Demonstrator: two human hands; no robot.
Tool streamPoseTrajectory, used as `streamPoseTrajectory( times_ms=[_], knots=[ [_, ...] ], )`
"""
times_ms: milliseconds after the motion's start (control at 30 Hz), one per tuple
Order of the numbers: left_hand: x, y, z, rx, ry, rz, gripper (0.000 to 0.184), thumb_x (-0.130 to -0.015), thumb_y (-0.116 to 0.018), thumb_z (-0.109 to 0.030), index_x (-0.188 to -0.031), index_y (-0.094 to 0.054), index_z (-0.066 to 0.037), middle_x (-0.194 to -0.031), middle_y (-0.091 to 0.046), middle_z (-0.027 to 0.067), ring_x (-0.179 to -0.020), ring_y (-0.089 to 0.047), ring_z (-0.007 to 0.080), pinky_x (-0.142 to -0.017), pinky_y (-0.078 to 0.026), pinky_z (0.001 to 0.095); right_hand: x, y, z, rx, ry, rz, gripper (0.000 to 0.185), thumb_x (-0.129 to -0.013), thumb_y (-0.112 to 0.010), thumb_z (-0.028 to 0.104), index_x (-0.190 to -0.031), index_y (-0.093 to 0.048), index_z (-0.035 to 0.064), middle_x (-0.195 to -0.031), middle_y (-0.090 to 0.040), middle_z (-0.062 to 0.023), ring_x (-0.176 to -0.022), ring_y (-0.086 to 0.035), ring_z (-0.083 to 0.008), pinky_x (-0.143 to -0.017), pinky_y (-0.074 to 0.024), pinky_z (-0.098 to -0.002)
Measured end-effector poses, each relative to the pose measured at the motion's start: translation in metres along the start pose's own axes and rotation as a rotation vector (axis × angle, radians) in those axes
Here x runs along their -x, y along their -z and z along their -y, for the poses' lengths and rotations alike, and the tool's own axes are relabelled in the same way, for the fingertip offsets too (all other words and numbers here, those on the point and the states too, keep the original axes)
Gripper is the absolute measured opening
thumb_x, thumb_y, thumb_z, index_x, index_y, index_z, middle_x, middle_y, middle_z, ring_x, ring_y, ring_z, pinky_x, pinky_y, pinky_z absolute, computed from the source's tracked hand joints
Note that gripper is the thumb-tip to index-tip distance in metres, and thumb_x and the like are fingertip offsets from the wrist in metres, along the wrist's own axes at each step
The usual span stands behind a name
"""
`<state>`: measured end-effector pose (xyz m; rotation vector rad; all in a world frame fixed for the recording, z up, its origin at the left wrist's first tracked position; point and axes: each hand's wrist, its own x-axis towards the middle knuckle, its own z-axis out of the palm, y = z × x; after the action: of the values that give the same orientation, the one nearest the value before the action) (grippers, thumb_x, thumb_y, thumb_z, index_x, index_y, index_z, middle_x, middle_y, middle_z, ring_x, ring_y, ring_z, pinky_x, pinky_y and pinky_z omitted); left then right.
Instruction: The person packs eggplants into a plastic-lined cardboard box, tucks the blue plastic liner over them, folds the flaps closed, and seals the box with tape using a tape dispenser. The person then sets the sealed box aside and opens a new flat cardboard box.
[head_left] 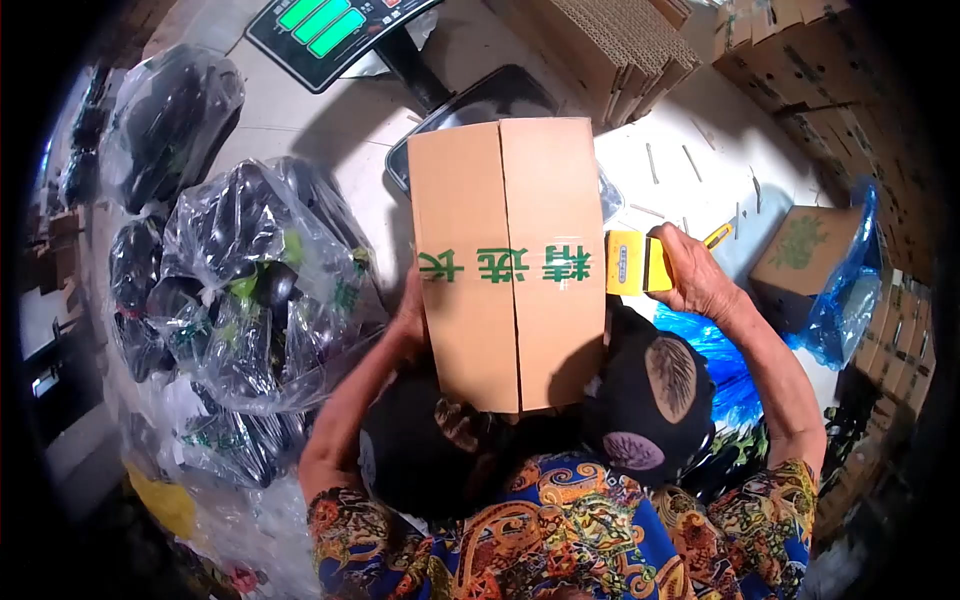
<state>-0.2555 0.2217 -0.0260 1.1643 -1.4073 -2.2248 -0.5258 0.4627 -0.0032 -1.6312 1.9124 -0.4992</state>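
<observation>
A closed cardboard box (465,200) with green Chinese characters across its top is in front of me, its two flaps meeting at a narrow seam. Clear tape appears to cross the flaps at the characters. My left hand (408,310) holds the box's left side, its fingers mostly hidden. In my right hand (695,272) is a yellow tape dispenser (627,263), against or very near the box's right side. A yellow utility knife (718,236) shows just beyond that hand; whether the hand touches it is unclear.
Behind the box is a black scale (510,90) with a lit green display (322,22). Clear bags of eggplants (245,260) crowd the left. Flattened cardboard (610,50) stands at the back; a smaller box (800,245) with blue plastic (840,290) lies right.
</observation>
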Motion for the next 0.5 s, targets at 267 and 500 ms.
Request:
streamPoseTrajectory(
  times_ms=[267,500],
  knots=[
    [-0.01,-0.009,0.033,0.162,0.093,0.009,0.049,-0.102,-0.037,-0.035,-0.135,-0.044,0.0,-0.133,-0.052,0.0166,-0.122,-0.052,0.0245,-0.104,-0.041,0.0388,0.019,0.043,0.049,0.032,-0.241,-0.048,0.049,-0.072,-0.075,0.016,-0.109,-0.046,0.0021,-0.094,-0.059,-0.0237,-0.088,-0.059,-0.0479,-0.076,-0.049,-0.0496],
    [-0.055,0.03,0.044,0.236,0.113,-0.062,0.061,-0.103,-0.031,-0.046,-0.142,-0.037,0.001,-0.141,-0.046,0.0198,-0.129,-0.047,0.0253,-0.108,-0.038,0.039,-0.018,0.057,0.113,0.211,-0.158,-0.012,0.046,-0.072,-0.073,0.013,-0.102,-0.041,0.0003,-0.092,-0.06,-0.0253,-0.085,-0.061,-0.0438,-0.072,-0.0503,-0.0489]
  ],
)
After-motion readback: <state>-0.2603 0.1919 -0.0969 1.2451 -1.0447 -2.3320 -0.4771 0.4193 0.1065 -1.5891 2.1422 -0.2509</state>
